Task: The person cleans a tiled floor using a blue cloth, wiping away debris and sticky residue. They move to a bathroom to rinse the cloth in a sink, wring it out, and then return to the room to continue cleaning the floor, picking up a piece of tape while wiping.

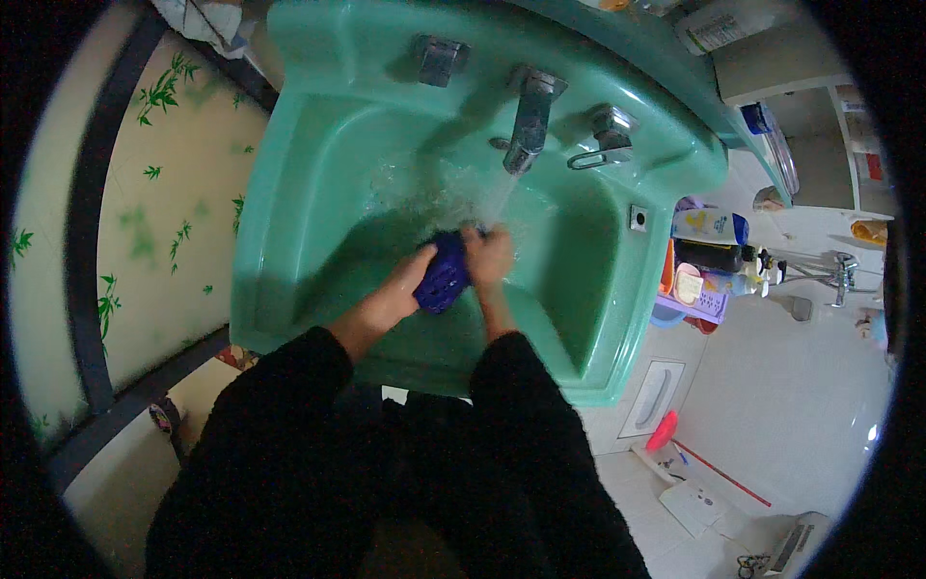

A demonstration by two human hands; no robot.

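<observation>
Water runs from a chrome faucet (533, 119) into a green washbasin (618, 289) and splashes around my hands. A dark blue-purple item (443, 273), wet and perhaps a shoe or a cloth, is held low over the basin. My left hand (405, 286) grips its left side, with the thumb on top. At its upper right end, my right hand (490, 255) is curled under the stream, blurred; its fingertips touch the item, and whether they hold something small is hidden. Both wrists come out of black fuzzy sleeves.
Two chrome handles, a left one (441, 61) and a right one (611, 134), flank the faucet. A purple basket (712, 305) with several bottles stands right of the basin. To the left is a leaf-patterned panel (181, 166). A pink-headed tool (662, 430) lies low at right.
</observation>
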